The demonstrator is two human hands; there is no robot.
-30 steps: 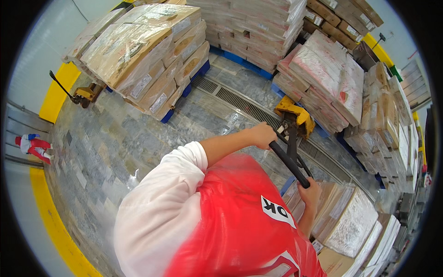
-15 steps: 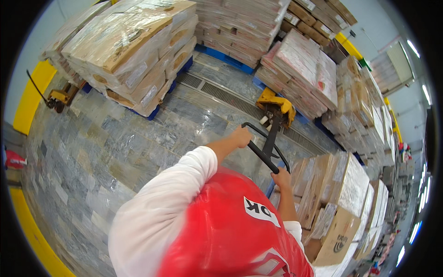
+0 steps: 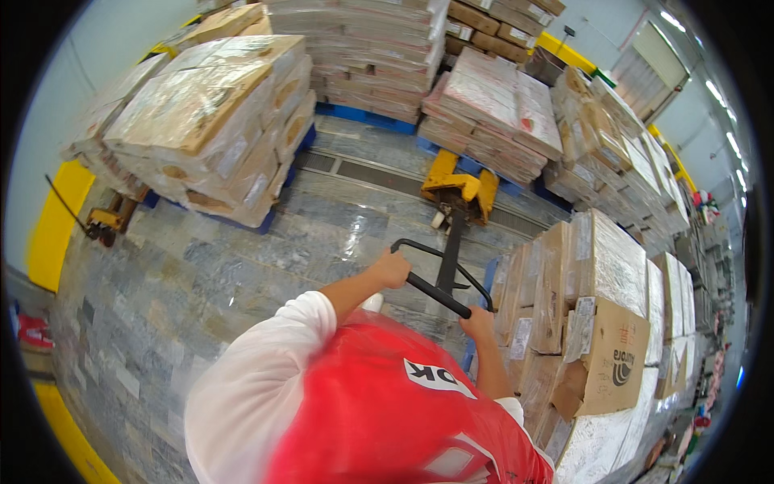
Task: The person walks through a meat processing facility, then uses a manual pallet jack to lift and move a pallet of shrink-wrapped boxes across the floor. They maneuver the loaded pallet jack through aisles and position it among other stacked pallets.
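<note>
Both my hands grip the black loop handle (image 3: 439, 297) of a yellow pallet jack (image 3: 461, 187). My left hand (image 3: 390, 268) is wrapped round the handle's left end, and my right hand (image 3: 477, 323) closes on its right end. From the handle a dark shaft runs away from me to the jack's yellow body. That body stands at the near edge of a blue pallet stacked with plastic-wrapped cartons (image 3: 504, 101); its forks are hidden. Close beside my right arm is another stack of wrapped boxes (image 3: 556, 294), with a torn brown carton (image 3: 613, 355) on its near side.
Wrapped cartons (image 3: 210, 113) sit on a blue pallet at the left, and a taller stack (image 3: 363, 56) stands behind. A second pallet jack (image 3: 105, 222) is by the yellow wall guard (image 3: 60, 226). A floor drain grate (image 3: 363, 173) crosses the grey tiles (image 3: 193, 282).
My view has turned, and the pallet jack with its handle appears further left and higher. Both hands keep their hold on the handle. The boxes on the right show more fully.
</note>
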